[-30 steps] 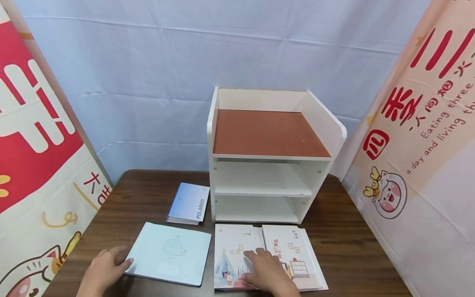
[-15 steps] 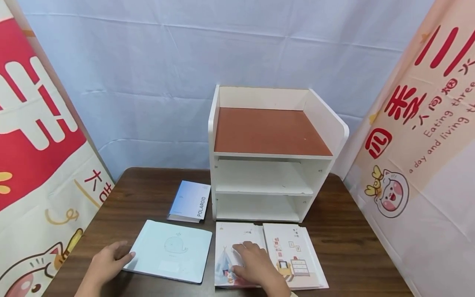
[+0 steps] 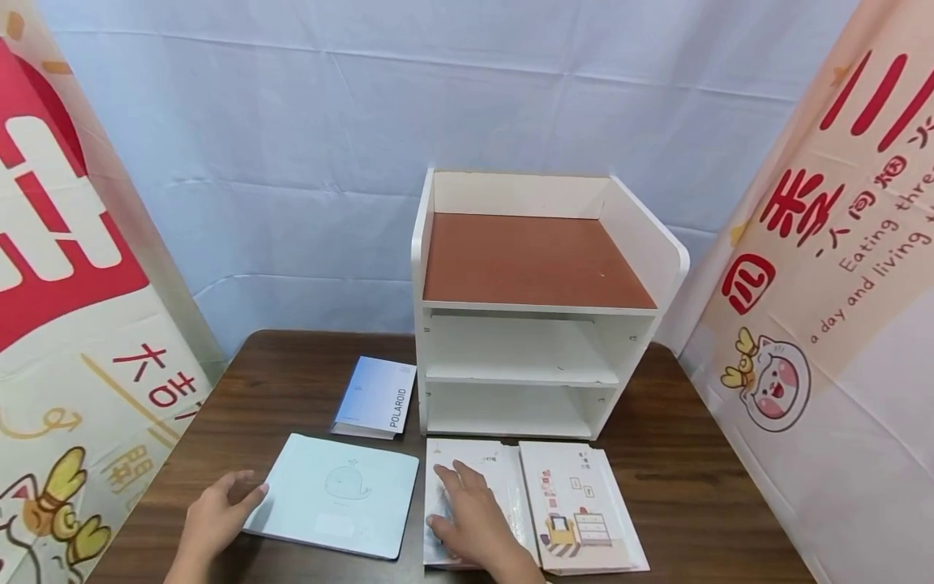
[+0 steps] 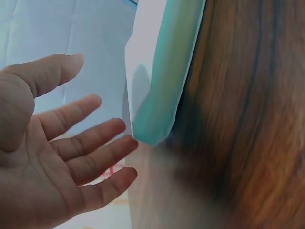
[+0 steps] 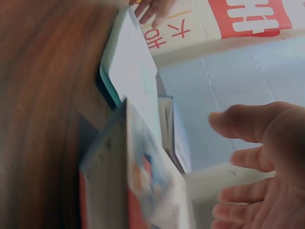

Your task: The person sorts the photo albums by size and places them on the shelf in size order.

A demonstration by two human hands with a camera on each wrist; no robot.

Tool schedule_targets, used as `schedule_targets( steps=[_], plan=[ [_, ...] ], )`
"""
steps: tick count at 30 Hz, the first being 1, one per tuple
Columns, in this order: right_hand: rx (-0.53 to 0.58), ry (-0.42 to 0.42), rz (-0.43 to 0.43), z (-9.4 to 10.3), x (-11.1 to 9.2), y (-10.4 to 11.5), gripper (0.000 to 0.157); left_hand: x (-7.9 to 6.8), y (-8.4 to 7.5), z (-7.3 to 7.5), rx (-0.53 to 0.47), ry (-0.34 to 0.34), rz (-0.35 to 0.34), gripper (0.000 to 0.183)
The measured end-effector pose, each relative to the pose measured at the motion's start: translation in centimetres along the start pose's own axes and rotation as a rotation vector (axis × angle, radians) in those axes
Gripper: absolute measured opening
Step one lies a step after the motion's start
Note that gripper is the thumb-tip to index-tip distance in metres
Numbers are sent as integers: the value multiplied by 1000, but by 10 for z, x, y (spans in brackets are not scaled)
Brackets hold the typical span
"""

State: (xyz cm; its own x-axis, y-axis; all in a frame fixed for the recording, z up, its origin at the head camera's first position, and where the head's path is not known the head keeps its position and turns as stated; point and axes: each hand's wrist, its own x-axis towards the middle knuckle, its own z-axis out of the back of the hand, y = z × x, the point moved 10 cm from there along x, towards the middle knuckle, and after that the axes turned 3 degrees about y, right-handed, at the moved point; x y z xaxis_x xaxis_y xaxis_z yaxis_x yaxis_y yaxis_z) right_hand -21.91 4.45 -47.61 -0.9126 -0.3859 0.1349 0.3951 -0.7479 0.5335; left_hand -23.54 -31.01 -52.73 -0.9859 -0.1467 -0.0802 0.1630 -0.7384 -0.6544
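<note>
A pale blue book with a whale drawing [image 3: 346, 483] lies at the front left of the table. Beside its left edge is my left hand [image 3: 221, 511]; its fingers are spread in the left wrist view, next to the book's corner [image 4: 155, 119]. My right hand [image 3: 474, 515] hovers over a thick white illustrated book [image 3: 456, 454], fingers extended and apart, hiding most of the tent picture. In the right wrist view that hand [image 5: 262, 157] holds nothing. A second white book with furniture drawings [image 3: 580, 495] lies against the first one's right side.
A white shelf unit [image 3: 514, 304] with a brown top board stands behind the books, its two lower compartments facing forward. A blue-white POLAROID book [image 3: 375, 393] lies left of it. The dark wooden table [image 3: 686, 487] extends to the right.
My right hand has moved left, from between the two white books to over the left one, uncovering the furniture drawings. My left hand has barely shifted. The books stay in place.
</note>
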Motion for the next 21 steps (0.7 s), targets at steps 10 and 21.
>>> schedule_targets(
  steps=[10,21],
  plan=[
    [346,-46,16,-19,9,15,54,2,4,-13,-27,53,78,62],
    [846,33,-231,-50,18,15,60,3,8,-19,-6,65,139,67]
  ],
)
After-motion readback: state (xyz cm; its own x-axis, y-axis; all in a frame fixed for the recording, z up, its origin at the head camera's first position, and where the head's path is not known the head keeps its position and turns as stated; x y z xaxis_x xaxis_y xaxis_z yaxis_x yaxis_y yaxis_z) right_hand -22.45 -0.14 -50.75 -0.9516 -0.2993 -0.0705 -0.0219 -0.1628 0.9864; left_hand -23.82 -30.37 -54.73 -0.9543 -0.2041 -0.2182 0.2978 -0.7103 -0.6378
